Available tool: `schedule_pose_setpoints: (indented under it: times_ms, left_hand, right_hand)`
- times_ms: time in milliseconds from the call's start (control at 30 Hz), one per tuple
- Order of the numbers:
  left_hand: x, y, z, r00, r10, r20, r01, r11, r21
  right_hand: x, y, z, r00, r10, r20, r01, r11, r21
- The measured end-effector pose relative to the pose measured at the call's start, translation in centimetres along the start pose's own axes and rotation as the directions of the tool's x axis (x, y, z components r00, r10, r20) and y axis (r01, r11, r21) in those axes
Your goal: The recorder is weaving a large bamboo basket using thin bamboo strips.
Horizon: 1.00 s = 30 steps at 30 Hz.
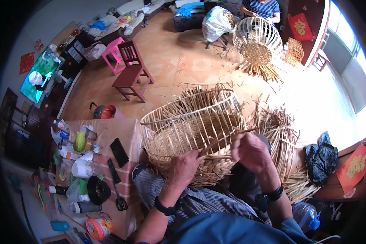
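Note:
A half-woven basket (179, 136) of dried plant stalks lies tilted across my lap, its open side framed by upright ribs and a round rim hoop. My left hand (184, 168) is closed at the near side, its fingertips pinching a brown weaving strand (209, 146). On the right side of the basket my right hand (253, 153) has its thumb and fingers bent together around a strand that loops up by the ribs. Part of that strand is hidden behind the fingers. Just beyond my right hand stands a bundle of long dried stalks (277, 138).
A cloth-covered table (122, 126) at left bears a phone (119, 152), scissors (120, 199), a black bowl (98, 190) and several bottles. A wooden chair (130, 77) stands ahead. Far right, another person (264, 8) sits behind a second basket (256, 38). A black bag (321, 158) lies right.

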<state>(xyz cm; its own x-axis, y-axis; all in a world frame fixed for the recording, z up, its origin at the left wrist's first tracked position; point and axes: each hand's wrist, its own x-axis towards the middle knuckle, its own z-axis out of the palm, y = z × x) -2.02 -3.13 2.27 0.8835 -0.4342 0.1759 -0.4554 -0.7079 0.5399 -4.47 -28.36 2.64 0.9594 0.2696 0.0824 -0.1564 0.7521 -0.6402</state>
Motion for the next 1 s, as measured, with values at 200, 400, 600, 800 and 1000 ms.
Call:
schedule_pose_setpoints:
  times_ms: [200, 400, 600, 800, 1000]
  left_hand:
    - [-0.3, -1.0, 1.6, 0.999, -0.038, -0.039, 0.039, 0.999, 0.025]
    - [-0.3, 0.3, 3.3, 0.992, 0.008, -0.128, 0.013, 0.987, 0.160]
    - [-0.6, 0.8, 3.9, 0.985, 0.014, -0.174, 0.024, 0.976, 0.215]
    - [0.2, 0.7, 4.8, 0.980, -0.007, -0.197, 0.054, 0.972, 0.230]
    - [0.1, 0.2, 6.0, 0.970, -0.017, -0.244, 0.072, 0.973, 0.219]
  right_hand:
    - [1.9, 3.1, 3.1, 0.989, 0.029, -0.142, -0.143, 0.344, -0.928]
    - [5.0, 5.5, -0.3, 0.949, 0.001, -0.315, -0.213, 0.738, -0.641]
    - [7.2, 4.5, 2.3, 0.988, -0.143, -0.057, 0.006, 0.408, -0.913]
    - [9.0, 3.1, 4.3, 0.956, -0.057, 0.286, 0.250, -0.349, -0.903]
    - [8.8, 2.9, 4.3, 0.991, 0.010, 0.133, 0.132, -0.213, -0.968]
